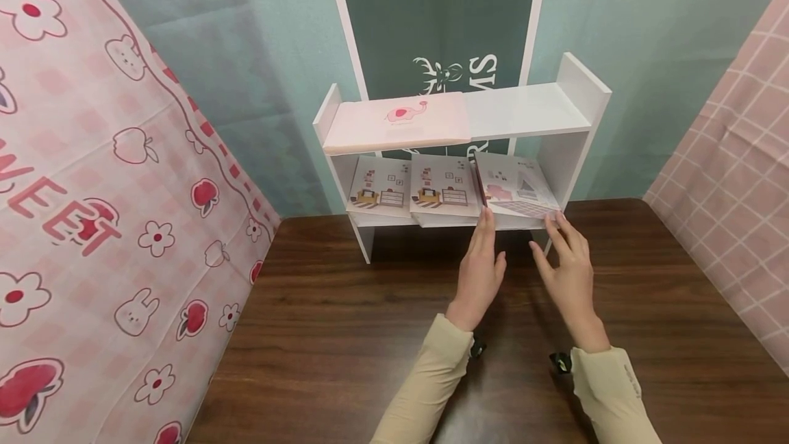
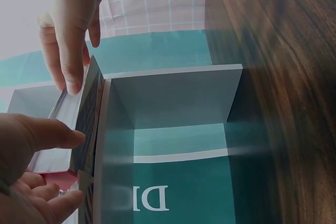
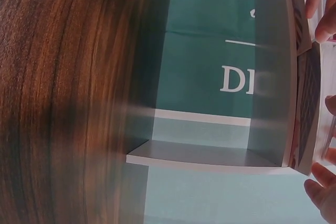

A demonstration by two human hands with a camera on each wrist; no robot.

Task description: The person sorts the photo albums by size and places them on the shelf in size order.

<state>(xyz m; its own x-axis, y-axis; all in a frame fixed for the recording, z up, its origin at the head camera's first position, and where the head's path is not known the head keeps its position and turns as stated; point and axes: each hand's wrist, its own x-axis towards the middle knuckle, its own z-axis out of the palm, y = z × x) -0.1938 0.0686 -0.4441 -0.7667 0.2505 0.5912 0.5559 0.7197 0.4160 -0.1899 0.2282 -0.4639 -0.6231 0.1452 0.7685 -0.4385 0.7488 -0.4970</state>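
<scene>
A thick white book [image 1: 516, 187] with a pink sofa picture lies on the middle shelf, at its right end. My left hand [image 1: 479, 273] touches its near left corner with nearly straight fingers, thumb held apart. At the near right corner, my right hand [image 1: 568, 276] rests its extended fingertips against the book's edge. The left wrist view shows both hands along the page edge of the book [image 2: 67, 111]. Left of it lie two books with matching room pictures, one in the middle [image 1: 445, 183] and one at the far left [image 1: 382, 183].
The white shelf unit [image 1: 530, 108] stands at the back of the wooden table [image 1: 308, 334]. On its top board lies a pink elephant-print packet [image 1: 401, 120]. Patterned pink cloths hang left [image 1: 154, 238] and right [image 1: 733, 177], with a green cloth [image 1: 259, 53] behind.
</scene>
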